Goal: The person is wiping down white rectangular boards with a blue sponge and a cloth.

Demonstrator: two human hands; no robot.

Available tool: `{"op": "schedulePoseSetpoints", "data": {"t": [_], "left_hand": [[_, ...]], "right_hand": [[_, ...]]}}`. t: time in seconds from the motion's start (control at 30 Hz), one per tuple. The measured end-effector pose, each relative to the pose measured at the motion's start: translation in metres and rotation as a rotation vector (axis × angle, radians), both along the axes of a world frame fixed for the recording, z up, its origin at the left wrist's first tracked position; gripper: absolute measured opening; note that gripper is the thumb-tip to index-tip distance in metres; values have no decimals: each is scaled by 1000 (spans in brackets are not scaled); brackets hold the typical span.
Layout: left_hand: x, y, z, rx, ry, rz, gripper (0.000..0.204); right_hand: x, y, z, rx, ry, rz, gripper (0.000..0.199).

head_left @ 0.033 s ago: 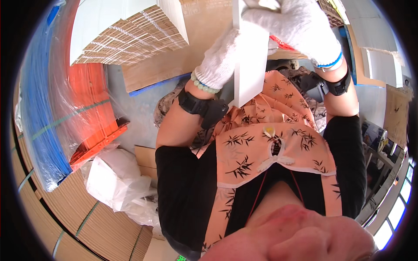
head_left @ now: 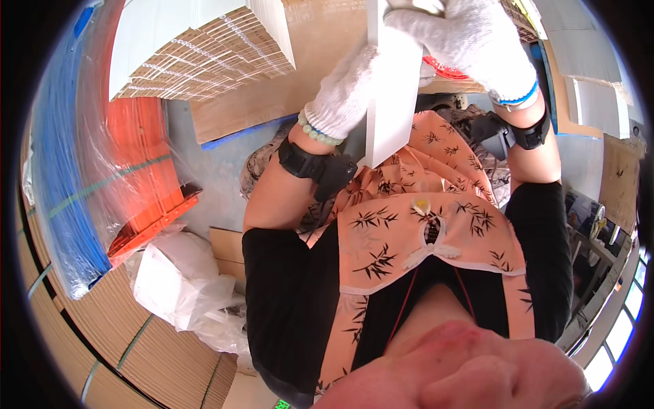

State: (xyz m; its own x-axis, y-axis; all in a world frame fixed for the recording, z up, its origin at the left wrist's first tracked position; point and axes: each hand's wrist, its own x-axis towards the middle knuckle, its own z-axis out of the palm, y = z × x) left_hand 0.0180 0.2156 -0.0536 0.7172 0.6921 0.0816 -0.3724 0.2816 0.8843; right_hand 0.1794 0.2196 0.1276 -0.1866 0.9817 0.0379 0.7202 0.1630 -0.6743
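A long white flat piece, like a panel or slim box (head_left: 395, 105), stands upright in front of my apron, its top running out of view. My left hand (head_left: 349, 88), in a white knitted glove, is against its left side; the fingers are hidden behind it. My right hand (head_left: 470, 44), gloved the same way, lies over its upper right part, thumb and fingers closed around the edge. Some fingertips are cut off by the top of the view. Something red and stringy (head_left: 444, 68) shows below my right hand.
At upper left, stacked white-topped cardboard (head_left: 218, 58) sits on a brown carton (head_left: 252, 102). Orange (head_left: 139, 170) and blue pieces (head_left: 65, 184) in clear plastic stand at left. Crumpled plastic (head_left: 184, 279) and strapped cardboard bundles (head_left: 116, 327) lie below. White boxes (head_left: 596, 102) are at right.
My right hand has shifted very slightly to the right. The white piece and my left hand are almost unmoved.
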Motion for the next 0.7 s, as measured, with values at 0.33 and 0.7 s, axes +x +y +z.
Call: {"op": "schedulePoseSetpoints", "data": {"t": [0.33,0.7], "left_hand": [[-1,-4,13,184,87,83,53],[7,-12,-6,62,27,199,47]], "right_hand": [[3,-10,7,23,-150,17,23],[9,-4,-14,50,-96,-2,32]]}}
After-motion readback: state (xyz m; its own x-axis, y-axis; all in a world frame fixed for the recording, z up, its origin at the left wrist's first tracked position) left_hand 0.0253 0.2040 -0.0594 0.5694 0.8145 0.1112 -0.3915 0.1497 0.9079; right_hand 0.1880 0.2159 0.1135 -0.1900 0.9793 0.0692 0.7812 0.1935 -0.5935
